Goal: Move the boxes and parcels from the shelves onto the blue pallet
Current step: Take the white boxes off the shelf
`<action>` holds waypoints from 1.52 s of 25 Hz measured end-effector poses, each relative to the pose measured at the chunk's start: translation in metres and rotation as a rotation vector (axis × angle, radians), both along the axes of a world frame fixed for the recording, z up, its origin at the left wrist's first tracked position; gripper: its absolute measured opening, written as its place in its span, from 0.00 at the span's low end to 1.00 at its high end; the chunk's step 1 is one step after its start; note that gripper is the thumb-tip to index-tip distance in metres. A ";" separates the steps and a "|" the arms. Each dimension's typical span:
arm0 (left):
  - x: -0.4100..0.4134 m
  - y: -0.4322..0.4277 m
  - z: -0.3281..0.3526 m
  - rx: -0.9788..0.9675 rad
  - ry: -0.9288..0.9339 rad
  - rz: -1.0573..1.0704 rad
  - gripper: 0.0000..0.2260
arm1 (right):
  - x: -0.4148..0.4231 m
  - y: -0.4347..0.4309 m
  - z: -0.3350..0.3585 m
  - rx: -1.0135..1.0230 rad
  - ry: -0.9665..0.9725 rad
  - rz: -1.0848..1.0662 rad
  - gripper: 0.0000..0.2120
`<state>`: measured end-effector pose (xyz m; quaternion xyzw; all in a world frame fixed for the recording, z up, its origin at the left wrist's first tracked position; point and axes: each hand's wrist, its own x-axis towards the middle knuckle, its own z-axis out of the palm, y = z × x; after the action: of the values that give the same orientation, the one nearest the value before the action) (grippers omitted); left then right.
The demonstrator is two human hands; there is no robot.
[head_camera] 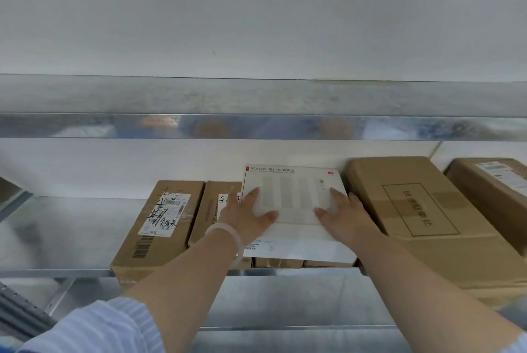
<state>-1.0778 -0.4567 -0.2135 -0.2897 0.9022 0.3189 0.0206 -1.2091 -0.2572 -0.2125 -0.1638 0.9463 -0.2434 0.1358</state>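
Observation:
A flat white box [296, 196] with red print lies on top of small brown boxes [276, 263] on the metal shelf [57, 233]. My left hand [248, 213] rests on its left edge, fingers straight and thumb on the lid. On the box's right edge my right hand [342, 213] lies the same way. Left of the white box stand a labelled brown box [159, 227] with black scribbles and a narrow brown box [211, 204]. A large taped brown box [413, 210] lies right of it. The blue pallet is out of view.
Another brown box [496, 190] with a label sits at the far right. A shiny upper shelf beam [256, 126] runs across just above the boxes. The white wall [114, 164] closes the shelf's back. A lower shelf level [285, 304] shows beneath.

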 end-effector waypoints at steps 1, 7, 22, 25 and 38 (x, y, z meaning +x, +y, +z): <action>-0.002 -0.001 0.000 0.054 0.007 0.014 0.37 | -0.002 -0.001 0.001 0.021 -0.018 -0.004 0.36; 0.021 -0.011 -0.008 0.094 0.114 0.065 0.38 | 0.016 -0.009 0.010 -0.036 0.064 0.017 0.37; 0.308 -0.095 0.001 -0.124 0.395 0.758 0.37 | 0.206 -0.220 0.027 -0.270 -0.028 0.698 0.40; 0.392 -0.085 -0.009 -0.134 0.410 0.952 0.37 | 0.280 -0.256 0.020 -0.311 -0.108 0.890 0.40; 0.659 0.000 -0.084 -0.023 0.412 1.551 0.36 | 0.572 -0.312 -0.053 -0.103 -0.278 1.456 0.40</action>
<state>-0.4192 -0.4571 -0.2976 -0.7696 0.4327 0.2801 -0.3769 -0.6366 -0.5695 -0.2652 -0.7235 0.5596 -0.1545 0.3736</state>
